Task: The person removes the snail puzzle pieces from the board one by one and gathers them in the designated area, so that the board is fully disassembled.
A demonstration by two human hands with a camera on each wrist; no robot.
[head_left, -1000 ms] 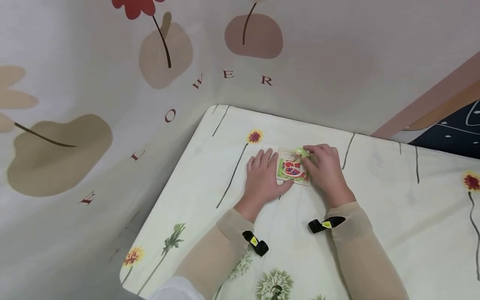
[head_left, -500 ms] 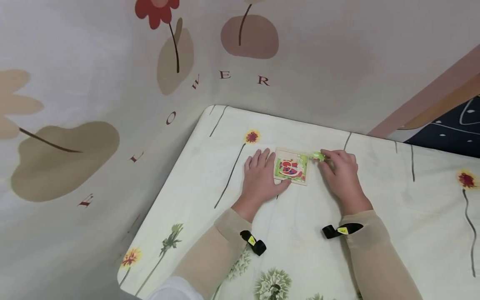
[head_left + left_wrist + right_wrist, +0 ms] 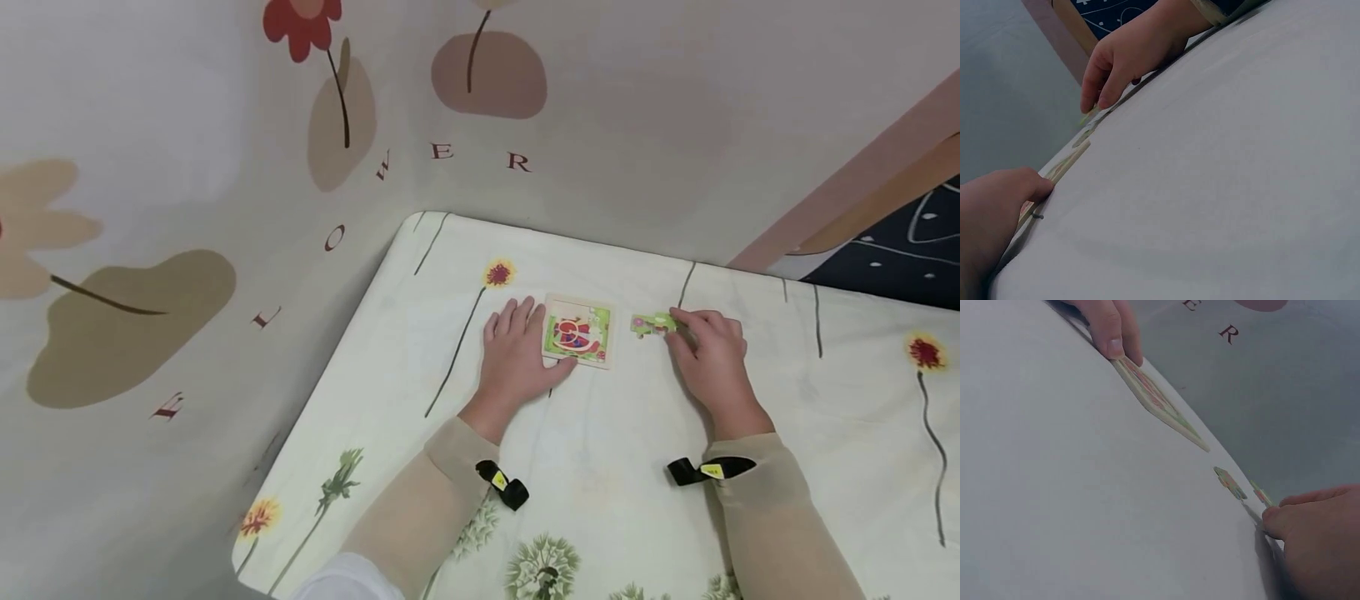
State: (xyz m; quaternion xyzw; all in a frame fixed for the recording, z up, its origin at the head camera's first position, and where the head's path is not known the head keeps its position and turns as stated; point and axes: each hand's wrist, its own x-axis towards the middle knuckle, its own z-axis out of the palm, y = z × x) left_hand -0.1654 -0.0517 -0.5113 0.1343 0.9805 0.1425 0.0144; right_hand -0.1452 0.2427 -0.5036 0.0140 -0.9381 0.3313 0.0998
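A small square wooden jigsaw board (image 3: 609,342) lies flat on the table, its picture red and blue on green, with bare wood showing at its upper left. My left hand (image 3: 513,360) rests palm down at the board's left side; its fingers are fairly straight and the thumb touches the near edge. To the right, my right hand (image 3: 714,358) pinches a green jigsaw piece (image 3: 1262,494) between thumb and forefinger. Close beside that, between board and fingertips, a loose jigsaw piece (image 3: 1230,482) with a pink flower (image 3: 639,322) lies on the cloth.
A white flower-print cloth covers the table (image 3: 600,458). Its far and left edges meet a pale curtain (image 3: 637,167) printed with letters and flowers. Both wrists wear black camera straps (image 3: 711,471).
My right hand has come off the board and moved right with green jigsaw material in its fingertips. Two pieces now show beside the board. The left hand stays at the board's side.
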